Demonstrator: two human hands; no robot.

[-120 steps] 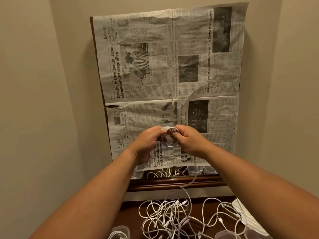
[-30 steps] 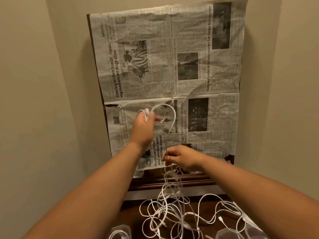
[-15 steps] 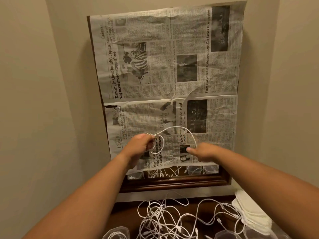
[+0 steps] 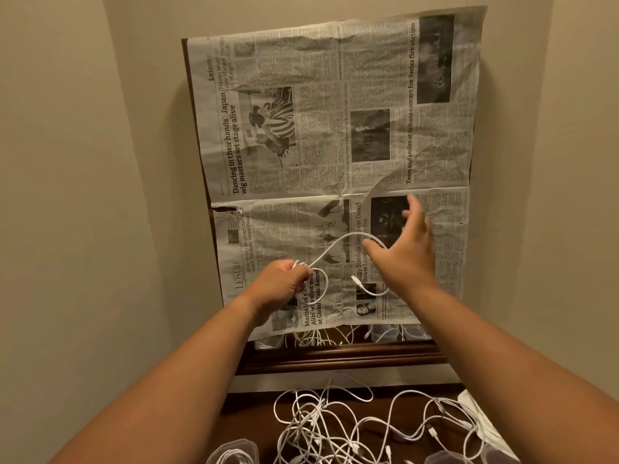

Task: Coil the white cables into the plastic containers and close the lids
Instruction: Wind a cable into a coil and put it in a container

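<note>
A dark brown wooden worktop [image 4: 249, 425] stands in a narrow corner between plain beige walls [image 4: 83, 195], and behind it a wrinkled newspaper [image 4: 335, 128] covers most of a dark wooden frame [image 4: 335, 358]. On the worktop lies a loose tangle of thin white cables [image 4: 335, 426], with a clear plastic container [image 4: 234, 452] at the near left edge. In the free space above, the left hand [image 4: 278, 283] has its fingers [image 4: 298, 272] clenched around a small coil of one white cable [image 4: 335, 244], which arches right over the right hand [image 4: 405, 252], whose fingers [image 4: 413, 209] are spread and released.
</note>
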